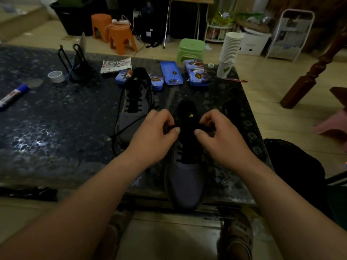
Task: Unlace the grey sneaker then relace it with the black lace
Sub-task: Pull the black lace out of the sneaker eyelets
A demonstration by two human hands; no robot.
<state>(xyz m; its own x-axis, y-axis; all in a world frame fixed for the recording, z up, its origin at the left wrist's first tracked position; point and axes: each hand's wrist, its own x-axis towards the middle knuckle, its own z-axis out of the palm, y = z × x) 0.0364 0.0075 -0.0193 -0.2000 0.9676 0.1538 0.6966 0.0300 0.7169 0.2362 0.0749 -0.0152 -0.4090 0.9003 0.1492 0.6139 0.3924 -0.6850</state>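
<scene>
1. The left hand (155, 136) pinches the black lace (171, 127) between thumb and finger, just left of the tongue of the grey sneaker (185, 181).
2. The right hand (219, 136) has its fingers curled in a pinch too, just right of that tongue. It looks like it holds the other part of the lace, but the lace is dark on a dark tongue and hard to see.
3. The grey sneaker lies flat on the dark table (56, 128). Its toe points at the person and sticks a little over the table edge.
4. A second sneaker (135, 102) lies behind the grey sneaker and to its left. A loose cord (120, 128) trails down beside it.
5. Three blue tins (170, 73) lie in a row far behind the grey sneaker.
6. A tall stack of paper cups (231, 47) stands behind the grey sneaker and to its right.
7. A tape roll (56, 76) and a marker (13, 96) lie well off to the left of the grey sneaker.
</scene>
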